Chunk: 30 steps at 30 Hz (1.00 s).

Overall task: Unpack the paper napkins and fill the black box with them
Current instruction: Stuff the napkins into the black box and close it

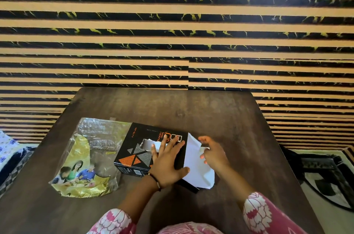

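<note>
The black box (134, 149) with orange and grey triangles lies flat on the brown table (220, 119). Its top has a torn opening with white napkin showing inside. My left hand (166, 164) rests flat on the box top, fingers spread, partly over the opening. White paper napkins (197, 164) stick out of the box's right end, bent upward. My right hand (212, 153) is at that end, fingers pinching the napkins' upper edge. The empty clear and yellow napkin wrapper (84, 159) lies to the left of the box.
A wall with black and tan stripes rises behind the table's far edge. A patterned cloth (7, 149) lies off the table's left side, and a black and white rug (329, 174) on the right.
</note>
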Each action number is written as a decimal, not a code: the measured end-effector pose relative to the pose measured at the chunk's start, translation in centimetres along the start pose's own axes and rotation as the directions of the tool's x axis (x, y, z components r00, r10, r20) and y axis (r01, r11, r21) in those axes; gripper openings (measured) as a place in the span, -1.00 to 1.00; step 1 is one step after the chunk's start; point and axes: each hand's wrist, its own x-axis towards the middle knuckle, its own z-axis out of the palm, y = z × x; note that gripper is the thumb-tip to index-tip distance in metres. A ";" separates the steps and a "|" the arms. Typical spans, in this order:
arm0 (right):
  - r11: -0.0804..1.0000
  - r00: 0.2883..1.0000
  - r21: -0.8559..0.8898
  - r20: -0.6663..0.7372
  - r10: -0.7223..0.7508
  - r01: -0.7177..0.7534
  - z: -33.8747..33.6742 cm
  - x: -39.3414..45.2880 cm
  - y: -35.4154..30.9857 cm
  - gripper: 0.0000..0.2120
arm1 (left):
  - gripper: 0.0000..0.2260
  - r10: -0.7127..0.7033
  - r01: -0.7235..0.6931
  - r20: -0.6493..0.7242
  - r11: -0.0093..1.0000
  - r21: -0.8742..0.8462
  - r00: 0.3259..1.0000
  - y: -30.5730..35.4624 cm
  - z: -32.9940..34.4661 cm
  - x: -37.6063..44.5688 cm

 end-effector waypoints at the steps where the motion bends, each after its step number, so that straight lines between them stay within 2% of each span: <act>1: 0.999 1.000 -0.032 0.015 -0.026 0.027 0.1 -0.3 0.2 -0.53 | -0.13 0.015 -0.015 0.044 1.000 -0.006 0.999 -0.1 -0.4 -0.1; 3: 0.988 0.994 -0.119 0.066 -0.091 0.098 0.8 -0.8 0.8 -0.57 | -0.06 0.042 -0.052 0.149 0.997 0.061 0.988 -0.3 -0.9 -0.2; 6: 0.944 0.976 -0.255 0.112 -0.185 0.208 1.5 -1.1 1.7 -0.48 | 0.00 0.034 -0.079 0.224 0.978 0.193 0.974 -0.1 -1.0 0.1; 9: 0.900 0.969 -0.363 0.152 -0.197 0.240 1.9 -1.1 2.9 -0.36 | -0.07 0.005 -0.053 0.169 0.959 0.277 0.986 0.5 -0.4 0.4; 14: 0.875 0.959 -0.400 0.187 -0.213 0.273 2.2 -1.3 4.5 -0.45 | -0.31 0.052 -0.087 0.110 0.936 0.341 0.993 1.9 0.6 0.6; 20: 0.745 0.927 -0.553 0.258 -0.273 0.374 2.4 -2.2 6.1 -0.45 | -0.29 0.109 -0.162 0.134 0.854 0.495 0.985 1.7 0.7 2.4; 23: 0.706 0.902 -0.575 0.155 -0.403 0.414 3.2 -3.4 7.3 -0.48 | -0.34 0.123 -0.165 0.120 0.874 0.458 0.985 1.3 0.9 3.0; 25: 0.766 0.917 -0.554 -0.012 -0.398 0.326 3.1 -3.7 7.8 -0.49 | -0.37 0.136 -0.158 0.083 0.890 0.428 0.987 1.1 1.1 2.9; 27: 0.880 0.944 -0.438 -0.171 -0.281 0.183 2.5 -3.6 7.5 -0.49 | -0.40 0.148 -0.158 0.058 0.897 0.412 0.987 0.9 1.3 2.7; 30: 0.979 0.971 -0.205 -0.235 -0.042 -0.007 2.3 -3.1 7.6 -0.52 | -0.42 0.159 -0.161 0.039 0.900 0.405 0.986 0.7 1.4 2.6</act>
